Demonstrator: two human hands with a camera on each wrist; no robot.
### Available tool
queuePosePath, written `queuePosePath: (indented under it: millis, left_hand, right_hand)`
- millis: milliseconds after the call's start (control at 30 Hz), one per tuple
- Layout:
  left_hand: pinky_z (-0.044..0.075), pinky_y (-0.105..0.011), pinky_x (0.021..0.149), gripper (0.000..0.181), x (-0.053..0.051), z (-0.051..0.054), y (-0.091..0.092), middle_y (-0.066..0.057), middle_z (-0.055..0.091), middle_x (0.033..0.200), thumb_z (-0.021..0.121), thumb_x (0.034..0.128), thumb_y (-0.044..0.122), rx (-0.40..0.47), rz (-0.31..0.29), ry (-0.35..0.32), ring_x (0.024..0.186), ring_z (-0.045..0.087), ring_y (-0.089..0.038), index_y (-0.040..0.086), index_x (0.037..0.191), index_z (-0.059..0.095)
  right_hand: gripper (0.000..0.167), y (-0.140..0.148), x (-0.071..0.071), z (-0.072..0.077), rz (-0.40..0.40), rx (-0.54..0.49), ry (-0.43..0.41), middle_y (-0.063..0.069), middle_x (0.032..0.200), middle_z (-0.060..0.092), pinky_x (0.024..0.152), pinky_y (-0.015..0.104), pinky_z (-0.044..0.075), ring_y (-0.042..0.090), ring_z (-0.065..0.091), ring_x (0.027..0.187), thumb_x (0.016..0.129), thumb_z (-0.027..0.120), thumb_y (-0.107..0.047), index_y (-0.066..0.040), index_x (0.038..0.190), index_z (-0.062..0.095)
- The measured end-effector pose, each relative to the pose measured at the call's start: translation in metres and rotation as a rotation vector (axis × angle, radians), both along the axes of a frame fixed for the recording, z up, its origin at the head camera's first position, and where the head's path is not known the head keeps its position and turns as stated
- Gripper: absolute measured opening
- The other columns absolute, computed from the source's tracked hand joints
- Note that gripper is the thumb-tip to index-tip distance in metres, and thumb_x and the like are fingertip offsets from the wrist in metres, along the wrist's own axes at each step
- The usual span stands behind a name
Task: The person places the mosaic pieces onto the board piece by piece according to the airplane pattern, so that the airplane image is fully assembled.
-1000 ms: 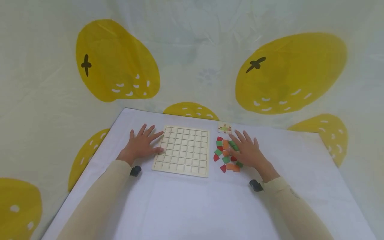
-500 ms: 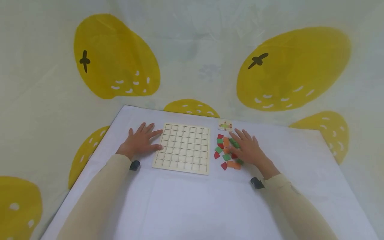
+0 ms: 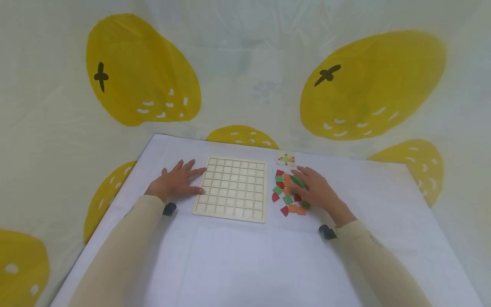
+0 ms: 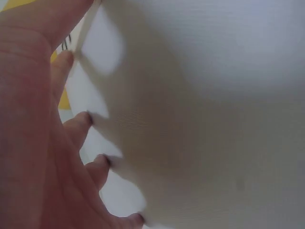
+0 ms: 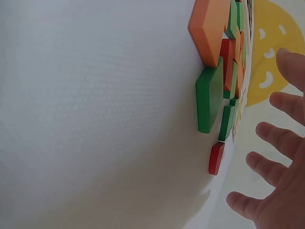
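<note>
Both sleeved forearms (image 3: 119,247) are stretched forward from the near side. The left hand (image 3: 175,183) is spread wide, its thumb and index finger placed at the left edge of the grid board (image 3: 232,190). To the board's right, the coloured pieces (image 3: 287,191) are partly covered by the right hand (image 3: 317,190), held above with fingers extended.

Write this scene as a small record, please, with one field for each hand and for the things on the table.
Table: white
Board: pale, with a grid, flat on the table
Pieces: loose, red, orange and green, to the right of the board
Card: small, coloured pattern, near the far edge
Left hand: fingers spread, thumb and index fingertip at the board's left edge
Right hand: over the pieces, no grip on any visible
</note>
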State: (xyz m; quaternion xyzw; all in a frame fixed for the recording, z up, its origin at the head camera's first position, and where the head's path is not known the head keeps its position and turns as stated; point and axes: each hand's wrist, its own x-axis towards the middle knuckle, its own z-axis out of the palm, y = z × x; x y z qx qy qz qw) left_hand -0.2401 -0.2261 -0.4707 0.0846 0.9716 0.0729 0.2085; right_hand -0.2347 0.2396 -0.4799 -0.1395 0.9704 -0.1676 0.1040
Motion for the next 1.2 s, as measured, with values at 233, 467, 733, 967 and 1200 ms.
queuePosePath:
  millis: [233, 467, 733, 967, 1200]
  left_hand:
    - [0.004, -0.087, 0.116, 0.089, 0.002, -0.005, -0.002, -0.008, 0.006, 0.178, 0.054, 0.0881, 0.082, 0.010, -0.028, 0.019, 0.162, 0.000, -0.049, 0.045, 0.164, 0.024]
    - [0.006, -0.088, 0.115, 0.086, 0.001, -0.008, -0.002, -0.007, 0.007, 0.178, 0.053, 0.0898, 0.081, 0.021, -0.042, 0.055, 0.163, 0.000, -0.048, 0.047, 0.164, 0.024]
    - [0.005, -0.088, 0.115, 0.088, 0.002, -0.008, -0.004, -0.008, 0.005, 0.178, 0.051, 0.0895, 0.083, 0.005, -0.036, 0.028, 0.162, -0.002, -0.049, 0.046, 0.164, 0.022]
    - [0.004, -0.088, 0.115, 0.090, 0.001, -0.009, -0.004, -0.008, 0.004, 0.178, 0.051, 0.0884, 0.084, -0.003, -0.030, 0.019, 0.162, -0.002, -0.049, 0.046, 0.165, 0.021]
    - [0.003, -0.088, 0.114, 0.091, 0.001, -0.010, -0.006, -0.006, 0.003, 0.179, 0.052, 0.0868, 0.085, 0.024, -0.035, 0.026, 0.162, -0.003, -0.048, 0.047, 0.164, 0.022]
  right_hand:
    - [0.060, 0.003, -0.002, -0.001, -0.006, -0.033, -0.024, 0.016, 0.166, 0.039, 0.119, 0.068, 0.036, 0.044, 0.030, 0.155, 0.103, 0.063, -0.042, -0.020, 0.157, 0.049]
    - [0.056, 0.012, -0.006, -0.002, -0.083, -0.123, -0.099, 0.014, 0.165, 0.041, 0.116, 0.066, 0.042, 0.041, 0.035, 0.152, 0.101, 0.066, -0.044, -0.025, 0.153, 0.054]
    - [0.048, 0.019, -0.007, -0.002, -0.083, -0.092, -0.093, 0.014, 0.163, 0.045, 0.120, 0.068, 0.036, 0.042, 0.033, 0.154, 0.101, 0.069, -0.034, -0.022, 0.147, 0.062]
    - [0.045, 0.030, -0.005, -0.002, -0.084, -0.091, -0.100, 0.015, 0.161, 0.048, 0.121, 0.068, 0.034, 0.042, 0.034, 0.154, 0.101, 0.070, -0.028, -0.017, 0.144, 0.064]
    - [0.043, 0.041, -0.003, -0.003, -0.080, -0.085, -0.067, 0.019, 0.157, 0.052, 0.121, 0.069, 0.033, 0.044, 0.037, 0.152, 0.099, 0.072, -0.022, -0.014, 0.140, 0.066]
